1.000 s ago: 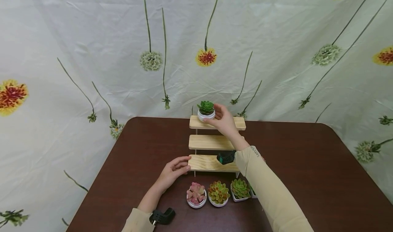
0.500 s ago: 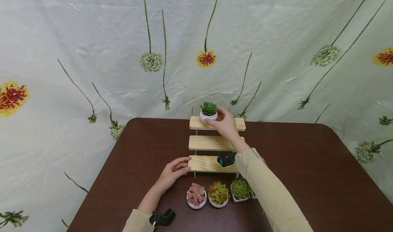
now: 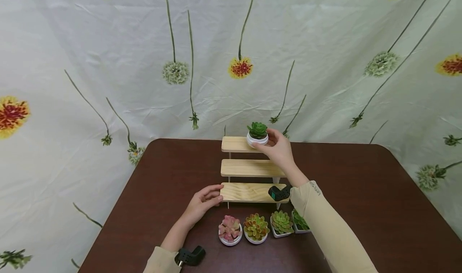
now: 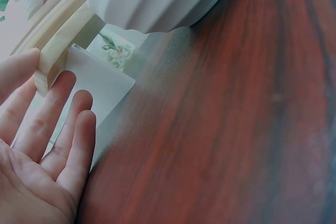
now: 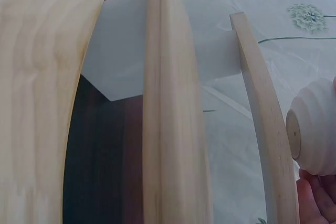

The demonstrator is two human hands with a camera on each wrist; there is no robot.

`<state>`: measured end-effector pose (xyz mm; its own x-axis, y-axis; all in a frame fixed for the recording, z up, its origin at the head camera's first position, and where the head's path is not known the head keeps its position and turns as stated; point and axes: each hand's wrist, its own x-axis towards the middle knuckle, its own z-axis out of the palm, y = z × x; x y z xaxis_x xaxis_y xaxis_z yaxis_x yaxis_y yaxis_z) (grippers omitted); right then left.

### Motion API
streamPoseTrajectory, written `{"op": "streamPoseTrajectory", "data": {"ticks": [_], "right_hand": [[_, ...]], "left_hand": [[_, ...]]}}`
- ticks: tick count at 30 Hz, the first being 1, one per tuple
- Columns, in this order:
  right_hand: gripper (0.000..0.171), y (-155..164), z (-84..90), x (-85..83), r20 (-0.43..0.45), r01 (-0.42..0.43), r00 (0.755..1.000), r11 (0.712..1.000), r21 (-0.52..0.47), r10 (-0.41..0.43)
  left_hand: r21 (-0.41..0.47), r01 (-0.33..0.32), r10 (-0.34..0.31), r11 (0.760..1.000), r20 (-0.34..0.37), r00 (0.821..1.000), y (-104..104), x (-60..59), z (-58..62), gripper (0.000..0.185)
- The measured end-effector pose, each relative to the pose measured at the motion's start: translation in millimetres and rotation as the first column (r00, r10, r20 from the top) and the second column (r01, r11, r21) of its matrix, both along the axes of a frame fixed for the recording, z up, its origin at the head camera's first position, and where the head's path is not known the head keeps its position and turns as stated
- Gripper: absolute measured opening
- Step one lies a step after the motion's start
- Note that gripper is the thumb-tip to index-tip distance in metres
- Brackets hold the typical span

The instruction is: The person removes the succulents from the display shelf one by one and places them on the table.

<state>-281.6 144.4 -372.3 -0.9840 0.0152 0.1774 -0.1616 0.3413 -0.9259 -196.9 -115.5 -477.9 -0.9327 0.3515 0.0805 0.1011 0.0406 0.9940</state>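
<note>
In the head view, my right hand (image 3: 279, 150) grips a small white pot (image 3: 257, 140) holding a green succulent (image 3: 258, 130), at the right part of the stand's top board (image 3: 236, 144). The right wrist view shows the pot's round base (image 5: 295, 135) against or just over that board; I cannot tell which. My left hand (image 3: 202, 202) pinches the left end of the lowest board (image 3: 249, 192) of the three-step wooden display stand. In the left wrist view, thumb and fingertips touch that board's end (image 4: 63, 40), with the other fingers loosely extended.
In front of the stand stand a pink succulent (image 3: 229, 229), a yellow-red succulent (image 3: 256, 227), a light green one (image 3: 281, 222) and a darker green one (image 3: 300, 221), partly behind the right sleeve. A flower-printed cloth (image 3: 144, 44) hangs behind the dark brown table (image 3: 173, 164).
My right hand has moved the potted green succulent rightward along the top board, from its left end. The left hand stays at the lowest board.
</note>
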Motion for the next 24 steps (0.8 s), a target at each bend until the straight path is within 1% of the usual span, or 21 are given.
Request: {"op": "streamPoseTrajectory", "data": {"ticks": [7, 13, 18, 21, 24], "right_hand": [[0.071, 15.6, -2.0, 11.0, -0.005, 0.032, 0.999, 0.999, -0.004, -0.032], [0.073, 28.5, -3.3, 20.1, 0.003, 0.041, 0.999, 0.999, -0.010, -0.041], [0.074, 39.7, -7.6, 25.7, -0.002, 0.050, 0.999, 0.999, 0.006, -0.050], [0.073, 45.6, -9.9, 28.8, -0.015, 0.061, 0.998, 0.998, 0.016, -0.060], [0.070, 51.4, -11.7, 32.2, -0.039, 0.073, 0.997, 0.997, 0.016, -0.072]], "left_hand": [[0.014, 0.004, -0.004, 1.000, 0.010, 1.000, 1.4, 0.2, -1.0, 0.039], [0.005, 0.002, -0.003, 1.000, 0.009, 1.000, 1.9, -0.5, -2.5, 0.039], [0.000, -0.002, 0.002, 1.000, 0.009, 1.000, 1.2, -0.6, -2.1, 0.039], [0.005, -0.008, 0.008, 1.000, 0.005, 1.000, 0.5, -0.8, -1.7, 0.039], [0.011, -0.006, 0.006, 1.000, 0.003, 1.000, 0.3, -0.8, -1.8, 0.039]]}}
